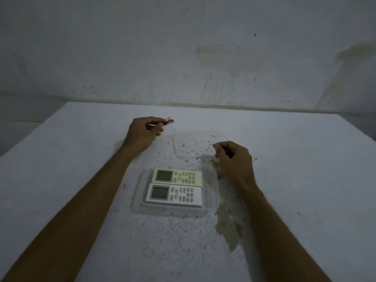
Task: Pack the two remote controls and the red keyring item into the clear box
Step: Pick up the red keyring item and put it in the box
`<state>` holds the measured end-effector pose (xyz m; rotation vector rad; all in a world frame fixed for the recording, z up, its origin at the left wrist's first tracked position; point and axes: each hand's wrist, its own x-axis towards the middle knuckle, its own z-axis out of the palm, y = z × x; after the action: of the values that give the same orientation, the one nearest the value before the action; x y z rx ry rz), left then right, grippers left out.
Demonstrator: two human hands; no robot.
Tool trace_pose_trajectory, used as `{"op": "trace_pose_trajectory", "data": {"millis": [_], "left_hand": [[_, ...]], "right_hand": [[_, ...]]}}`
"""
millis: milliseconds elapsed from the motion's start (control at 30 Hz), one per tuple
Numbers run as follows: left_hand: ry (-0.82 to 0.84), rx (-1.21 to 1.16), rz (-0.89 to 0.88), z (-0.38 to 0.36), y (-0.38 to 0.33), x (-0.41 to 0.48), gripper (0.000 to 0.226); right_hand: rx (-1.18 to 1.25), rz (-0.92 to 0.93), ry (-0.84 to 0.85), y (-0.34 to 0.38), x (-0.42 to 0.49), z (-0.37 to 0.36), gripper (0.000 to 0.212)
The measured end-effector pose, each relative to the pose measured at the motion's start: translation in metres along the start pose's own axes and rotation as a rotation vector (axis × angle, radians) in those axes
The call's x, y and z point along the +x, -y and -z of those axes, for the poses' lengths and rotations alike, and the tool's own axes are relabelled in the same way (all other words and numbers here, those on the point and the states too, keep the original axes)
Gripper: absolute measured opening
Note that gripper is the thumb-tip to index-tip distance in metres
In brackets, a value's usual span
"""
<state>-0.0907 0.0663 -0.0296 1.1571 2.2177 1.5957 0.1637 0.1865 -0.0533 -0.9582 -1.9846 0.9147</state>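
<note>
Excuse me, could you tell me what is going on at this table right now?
A person is packing small things into a shallow clear plastic box on a speckled white table. Two white remote controls, one cream-tinted and one brighter white, already lie side by side inside it. The left hand holds the small red keyring item up beyond the box. The right hand is curled loosely near the clear lid, which lies flat behind the box.

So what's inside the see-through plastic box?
Two white remote controls lie side by side in the clear plastic box. Whatever is beneath them is covered.
</note>
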Motion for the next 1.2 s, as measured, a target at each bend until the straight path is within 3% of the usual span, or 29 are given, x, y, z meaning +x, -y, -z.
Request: {"op": "trace_pose_trajectory", "data": {"millis": [233,367,467,567,633,700,800,933,1033,1200], "left_hand": [[0.240,-0.108,-0.083,-0.001,-0.060,-0.072,0.029],[0.232,-0.202,-0.138,-0.007,-0.059,-0.098,0.028],[0.164,-0.299,-0.183,-0.001,-0.060,-0.103,0.023],[0.203,-0.335,-0.211,0.012,-0.062,-0.102,0.034],[0.301,-0.237,-0.228,0.017,-0.059,-0.102,0.055],[0.429,0.017,-0.247,0.019,-0.054,-0.104,0.084],[0.625,0.382,-0.255,0.017,-0.052,-0.110,0.111],[0.685,0.623,-0.367,0.006,-0.052,-0.116,0.118],[0.672,0.611,-0.345,0.004,-0.048,-0.115,0.120],[0.659,0.682,-0.390,0.005,-0.046,-0.114,0.121]], "right_hand": [[-0.051,0.286,0.076,0.036,-0.017,0.009,0.039],[-0.143,0.467,0.056,0.049,-0.039,0.002,0.029],[-0.130,0.458,0.059,0.059,-0.045,0.000,0.026],[-0.167,0.380,0.130,0.066,-0.047,0.002,0.027],[-0.230,0.290,0.202,0.068,-0.050,0.004,0.025],[-0.249,0.191,0.233,0.065,-0.056,0.011,0.022],[-0.235,0.082,0.138,0.062,-0.070,0.025,0.020],[-0.279,0.009,0.123,0.065,-0.089,0.031,0.042],[-0.350,0.044,0.164,0.064,-0.096,0.027,0.052],[-0.611,0.192,0.319,0.064,-0.085,0.017,0.040]]}}
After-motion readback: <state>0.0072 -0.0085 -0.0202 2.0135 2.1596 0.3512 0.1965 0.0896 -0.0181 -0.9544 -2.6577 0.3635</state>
